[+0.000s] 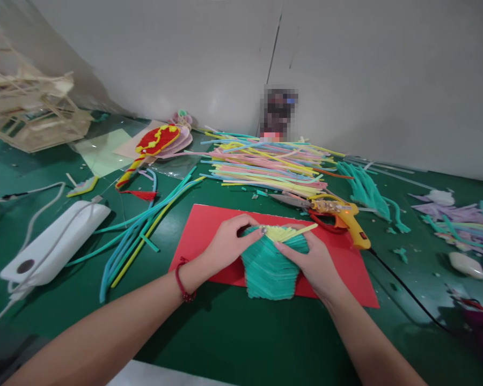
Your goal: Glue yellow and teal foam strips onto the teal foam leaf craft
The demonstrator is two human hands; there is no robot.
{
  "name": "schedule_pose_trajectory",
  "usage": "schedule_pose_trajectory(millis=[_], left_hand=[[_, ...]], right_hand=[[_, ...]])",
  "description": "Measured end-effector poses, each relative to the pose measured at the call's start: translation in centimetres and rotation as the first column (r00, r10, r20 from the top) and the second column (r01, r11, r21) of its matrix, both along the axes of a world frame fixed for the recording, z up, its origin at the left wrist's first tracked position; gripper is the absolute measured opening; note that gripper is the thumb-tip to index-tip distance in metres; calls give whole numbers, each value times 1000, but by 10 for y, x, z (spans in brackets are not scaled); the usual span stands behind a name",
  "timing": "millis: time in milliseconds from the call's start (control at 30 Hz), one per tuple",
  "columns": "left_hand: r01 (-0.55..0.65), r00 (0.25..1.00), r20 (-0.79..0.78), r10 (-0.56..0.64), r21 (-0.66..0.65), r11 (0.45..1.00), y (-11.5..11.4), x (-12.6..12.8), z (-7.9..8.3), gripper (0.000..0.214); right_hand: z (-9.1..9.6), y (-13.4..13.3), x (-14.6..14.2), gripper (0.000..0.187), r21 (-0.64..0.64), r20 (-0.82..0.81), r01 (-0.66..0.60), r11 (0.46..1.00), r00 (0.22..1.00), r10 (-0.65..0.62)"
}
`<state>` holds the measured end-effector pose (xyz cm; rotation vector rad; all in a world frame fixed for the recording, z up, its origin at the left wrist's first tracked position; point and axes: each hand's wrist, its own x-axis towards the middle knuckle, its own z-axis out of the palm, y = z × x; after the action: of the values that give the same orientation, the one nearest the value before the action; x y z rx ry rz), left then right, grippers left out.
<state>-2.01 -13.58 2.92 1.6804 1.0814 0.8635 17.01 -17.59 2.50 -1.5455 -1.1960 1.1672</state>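
Between my hands is a teal panel (271, 271) built from rows of fuzzy pipe cleaners. Along its upper edge lie short yellow pipe cleaners (280, 234), and one longer yellow end sticks out to the right. My left hand (235, 238) grips the panel's upper left edge, thumb on the yellow part. With the thumb on the front and fingers behind, my right hand (316, 262) holds the upper right side. Beneath the panel lies a red sheet (221, 214). The fingers behind the panel are partly hidden.
A yellow hot glue gun (352, 220) and scissors (301, 206) lie behind the red sheet. Farther back is a pile of coloured pipe cleaners (265, 166). A white power bank (60, 241) with cables sits left, near loose blue pipe cleaners (124, 241). A red fan-shaped piece (159, 140) lies behind.
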Motion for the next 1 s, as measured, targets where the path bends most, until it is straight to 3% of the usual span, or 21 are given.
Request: schedule_pose_trajectory(millis=[267,500,567,700,833,1000], left_hand=[[16,996,85,-15,-9,1000,2,0,-1,22],[-73,976,191,102,-153,985,3,0,-3,35],[-34,973,220,71,-168,985,3,-1,-3,33],[64,992,114,-51,-108,992,4,-2,-2,25],[25,998,59,-20,-89,996,6,-1,-1,19],[8,998,63,0,-117,993,6,-2,0,18]], right_hand=[[1,1,1,45,15,54,5,1000,999,-6],[0,2,0,46,-17,24,28,999,999,-28],[-1,2,0,47,-26,-15,46,999,999,-46],[0,2,0,50,-34,-48,36,999,998,-37],[2,2,0,55,-45,-84,26,999,996,-29],[-1,3,-1,41,-24,-249,65,998,966,-69]])
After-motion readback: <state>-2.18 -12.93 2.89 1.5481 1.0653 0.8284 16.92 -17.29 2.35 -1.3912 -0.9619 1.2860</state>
